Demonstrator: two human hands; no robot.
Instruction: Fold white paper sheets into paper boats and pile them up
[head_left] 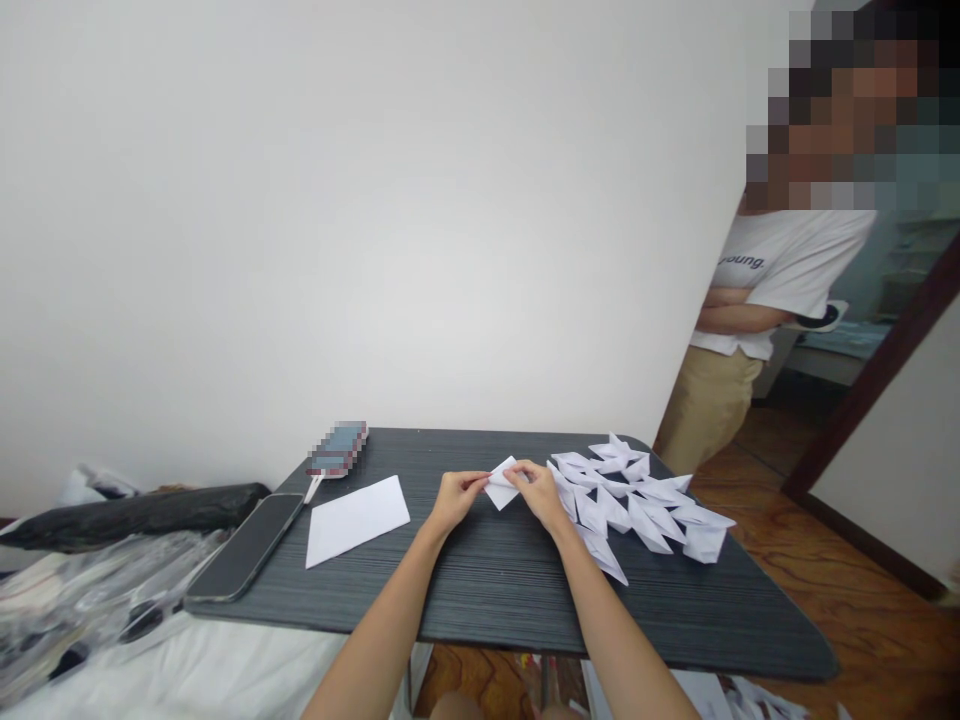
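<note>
Between my two hands is a small folded piece of white paper, held just above the dark table. My left hand pinches its left corner between thumb and fingers. My right hand has its fingers closed on the right side of the same paper. Close by on the right, several folded white paper shapes with pointed ends lie in a loose cluster. A stack of flat white paper sheets rests to the left of my left hand.
A dark phone-like slab lies at the table's left edge, near a blurred-out device with a white cable. Clear plastic bags and a black roll are piled at the left. A person with folded arms stands beyond the right corner.
</note>
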